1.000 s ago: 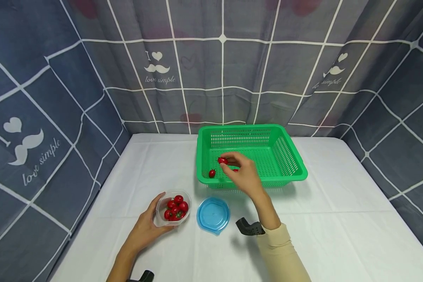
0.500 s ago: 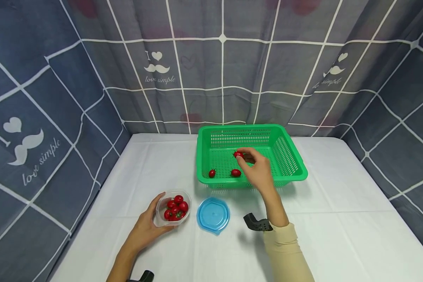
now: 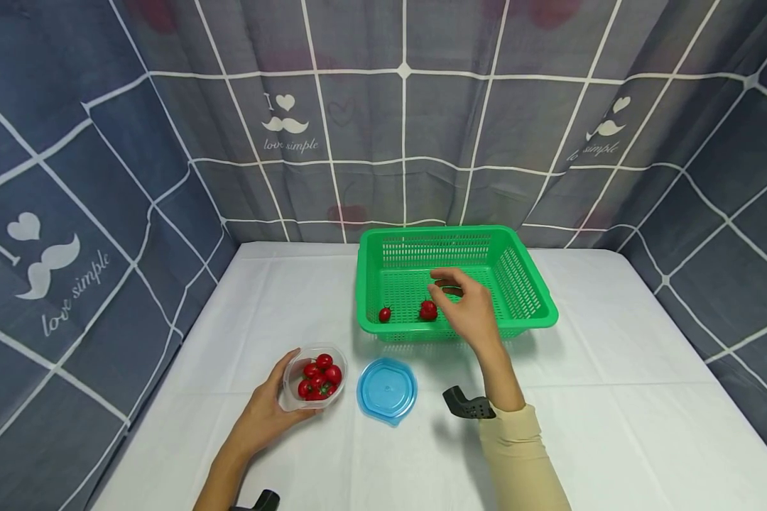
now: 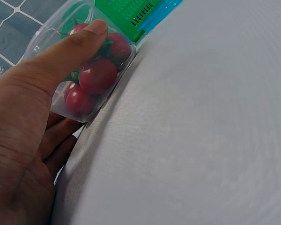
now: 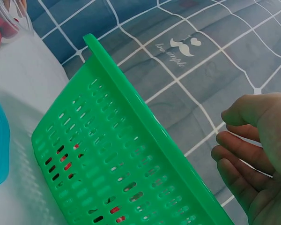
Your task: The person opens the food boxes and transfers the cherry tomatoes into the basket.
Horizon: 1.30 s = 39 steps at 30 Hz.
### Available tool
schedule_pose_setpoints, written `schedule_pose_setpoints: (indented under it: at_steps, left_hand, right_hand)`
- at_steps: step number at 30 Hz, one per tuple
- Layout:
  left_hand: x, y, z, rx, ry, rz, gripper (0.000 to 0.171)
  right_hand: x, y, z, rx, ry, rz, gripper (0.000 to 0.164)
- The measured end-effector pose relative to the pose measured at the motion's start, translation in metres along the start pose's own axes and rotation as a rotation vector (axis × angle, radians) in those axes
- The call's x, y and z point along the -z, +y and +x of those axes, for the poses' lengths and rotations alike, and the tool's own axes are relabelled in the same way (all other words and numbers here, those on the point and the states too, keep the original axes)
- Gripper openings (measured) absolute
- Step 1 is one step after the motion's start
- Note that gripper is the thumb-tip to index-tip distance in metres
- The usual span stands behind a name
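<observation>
Hovering in the head view over the near side of the green basket [image 3: 390,280], the right hand [image 3: 469,309] holds nothing: its thumb and forefinger stand apart, the remaining fingers loosely bent. The step in hand appears to be laying single tomatoes on the basket floor; it is probably best done with a light pinch round the fruit's middle, let go low so that nothing rolls or bruises. The basket stands near the far edge of the worktop [image 3: 613,369], its long axis parallel to that edge. Within it, a lone tomato [image 3: 385,314] lies by the near-left corner, its long axis slanting and its stem end facing far right. Farther along the near edge sits a tomato cluster [image 3: 427,311] (probably two fruits, overlapping), whose axes cannot be told. Toward the worktop's left edge, the left hand [image 3: 268,415] grips a clear container [image 3: 292,380] of heaped tomatoes [image 3: 323,378]; just beside it lies a blue lid [image 3: 387,390], tab toward the near edge.

In the left wrist view, the thumb lies along the container's wall, with the other fingers partly hidden behind (a soft hold should suit so thin a wall). Stems turn various ways, giving no common axis.

In the right wrist view, the right hand's fingers lie close together beyond the basket's rim, the thumb set off; red shows through the lower slots.
</observation>
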State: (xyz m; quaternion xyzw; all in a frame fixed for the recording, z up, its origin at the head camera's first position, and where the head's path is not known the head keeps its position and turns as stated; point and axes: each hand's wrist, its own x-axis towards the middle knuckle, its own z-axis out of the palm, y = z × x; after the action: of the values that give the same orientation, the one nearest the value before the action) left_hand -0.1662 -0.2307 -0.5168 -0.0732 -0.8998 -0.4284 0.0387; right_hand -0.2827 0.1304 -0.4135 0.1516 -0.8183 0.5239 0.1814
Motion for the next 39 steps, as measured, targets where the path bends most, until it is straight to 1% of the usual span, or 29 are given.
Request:
schedule_pose_setpoints:
  at_steps: [6, 14, 21, 25, 33, 39]
  left_hand:
    - [0.000, 0.001, 0.000, 0.009, -0.002, -0.001, 0.110]
    - [0.000, 0.001, 0.001, 0.013, -0.008, -0.001, 0.109]
    - [0.000, 0.001, 0.000, 0.010, -0.004, -0.003, 0.109]
    - [0.000, 0.001, 0.000, 0.015, -0.006, -0.002, 0.109]
    - [0.000, 0.000, 0.000, 0.010, -0.008, -0.004, 0.109]
    - [0.001, 0.000, 0.000, -0.007, -0.004, -0.014, 0.109]
  right_hand:
    - [-0.005, -0.003, -0.001, 0.033, -0.016, -0.017, 0.022]
    - [-0.019, -0.009, -0.004, 0.088, -0.054, -0.012, 0.021]
    - [-0.039, -0.018, -0.009, 0.089, -0.135, 0.053, 0.021]
    - [-0.052, -0.025, -0.014, 0.115, -0.188, 0.089, 0.020]
    - [-0.077, -0.038, -0.026, 0.162, -0.309, 0.089, 0.020]
    - [-0.093, -0.047, -0.036, 0.187, -0.395, 0.098, 0.020]
